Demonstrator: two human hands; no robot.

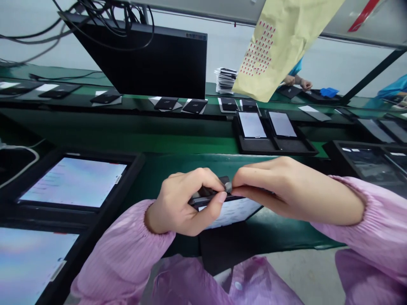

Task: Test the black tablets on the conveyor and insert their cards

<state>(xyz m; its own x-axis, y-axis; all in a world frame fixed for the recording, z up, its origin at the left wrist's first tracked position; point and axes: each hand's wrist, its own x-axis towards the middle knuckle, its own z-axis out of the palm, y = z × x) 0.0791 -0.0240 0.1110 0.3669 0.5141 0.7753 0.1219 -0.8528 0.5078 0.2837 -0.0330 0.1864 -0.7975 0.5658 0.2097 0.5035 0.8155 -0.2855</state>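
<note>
A tablet (235, 211) with a lit, pale screen is held on edge in front of my chest, its screen tilted down toward me. My left hand (182, 201) grips its upper left edge between thumb and fingers. Closed in a pinch at the same edge is my right hand (280, 186), thumb and fingertips pressed together. A small greyish piece (228, 186) shows between the two hands' fingertips; I cannot make out what it is or whether the right fingers hold it. A dark flat piece (222, 250) hangs below the tablet, partly over my lap.
On the left, a black tray (133, 169) holds lit tablets. Another black tray (276, 148) with two tablets stands ahead. A monitor (152, 59) and yellow paper (286, 42) hang above. Several dark devices line the far belt, where a co-worker's hands (299, 81) are busy.
</note>
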